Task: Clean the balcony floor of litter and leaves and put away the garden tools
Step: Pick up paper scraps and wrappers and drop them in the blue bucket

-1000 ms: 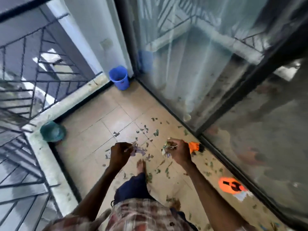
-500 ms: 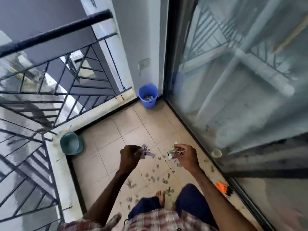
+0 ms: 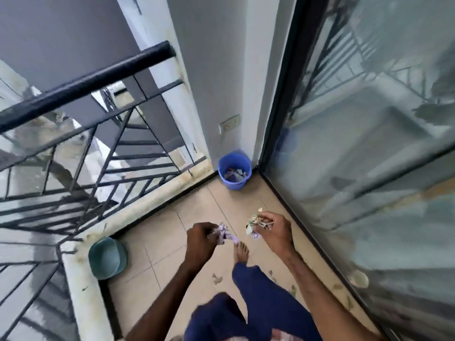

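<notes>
Head view, looking down on a narrow balcony with a beige tiled floor (image 3: 160, 252). Left hand (image 3: 200, 242): fingers closed around a crumpled wad of purple and white paper litter (image 3: 225, 233), held above the floor. Right hand (image 3: 274, 232): fingers clamped on a second bunch of white, green and tan litter scraps (image 3: 254, 225), also held above the floor. Both hands sit apart from each other at about the same height, with one bare foot (image 3: 242, 252) stepping on the tile between them and dark blue trouser legs (image 3: 266, 303) below. Round blue plastic bucket (image 3: 235, 171): standing upright in the far corner where the white wall (image 3: 221, 70) meets the dark-framed glass sliding door (image 3: 369, 143); coloured scraps lie inside it. Round teal plastic basin (image 3: 107, 258): tilted against the pale concrete kerb (image 3: 81, 279) on the left edge of the floor. Black metal railing (image 3: 86, 87): runs along that kerb. Small dry green-brown leaf fragments (image 3: 218, 279): scattered on the tiles near the person's legs and along the door track on the right. White wall socket plate (image 3: 229, 124): fixed on the wall above the bucket.
</notes>
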